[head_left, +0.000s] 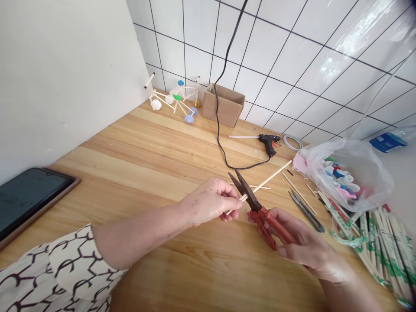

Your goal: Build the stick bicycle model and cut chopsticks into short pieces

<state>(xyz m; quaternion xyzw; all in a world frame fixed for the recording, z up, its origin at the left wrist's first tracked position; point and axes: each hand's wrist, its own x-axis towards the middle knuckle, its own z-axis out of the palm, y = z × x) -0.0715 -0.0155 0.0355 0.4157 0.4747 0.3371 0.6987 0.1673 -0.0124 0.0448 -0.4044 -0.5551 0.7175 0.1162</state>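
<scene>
Stick point(273, 176) is pinched in closed left fingers point(232, 203) near one end, probably for steadiness; just beside them, pliers point(261, 213) cross it, gripped low by curled right fingers point(292, 252), perhaps for stronger squeezing.

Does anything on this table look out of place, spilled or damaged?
Nothing looks spilled or clearly damaged. It's a bit untidy, though: small scraps lie loose near the snips, and the glue gun lies on its side on the table, with no stand visible.

Pale stick point(273, 176) partly hidden by left fingers point(231, 203) and pliers point(258, 211), phone point(30, 197) cut off leftward.
</scene>
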